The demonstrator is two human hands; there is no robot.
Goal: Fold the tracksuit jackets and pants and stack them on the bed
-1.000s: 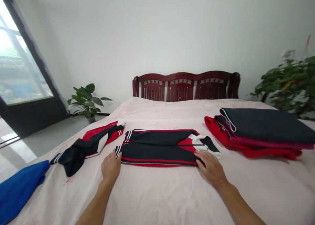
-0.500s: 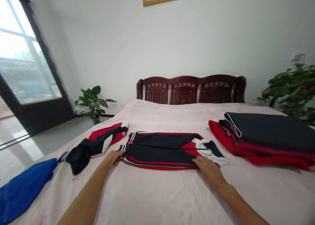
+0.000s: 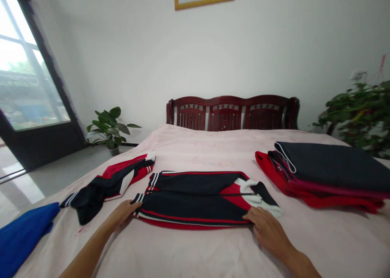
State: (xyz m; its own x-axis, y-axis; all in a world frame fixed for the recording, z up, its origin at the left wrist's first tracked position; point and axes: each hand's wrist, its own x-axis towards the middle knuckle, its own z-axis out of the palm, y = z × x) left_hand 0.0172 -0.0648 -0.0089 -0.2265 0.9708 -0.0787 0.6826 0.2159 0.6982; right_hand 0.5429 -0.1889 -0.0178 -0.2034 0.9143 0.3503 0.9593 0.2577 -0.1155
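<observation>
A navy track jacket with red and white panels and stripes lies folded flat and lengthwise across the bed in front of me. Its striped end points left, and its white-and-red part is at the right. My left hand pinches the near left corner, by the white stripes. At the near right edge, my right hand grips the fabric between thumb and fingers. Left of the jacket, a crumpled navy, red and white garment rests on the bed, with a blue garment nearer to me.
A pile of folded clothes, dark on top and red below, sits on the right of the pink bedsheet. Behind stands a dark wooden headboard. Potted plants flank the bed. A glass door is at the left.
Both hands have come nearer to me with the jacket's near edge, and the left hand has drawn its end leftward. The jacket looks more stretched out. The view has shifted slightly.
</observation>
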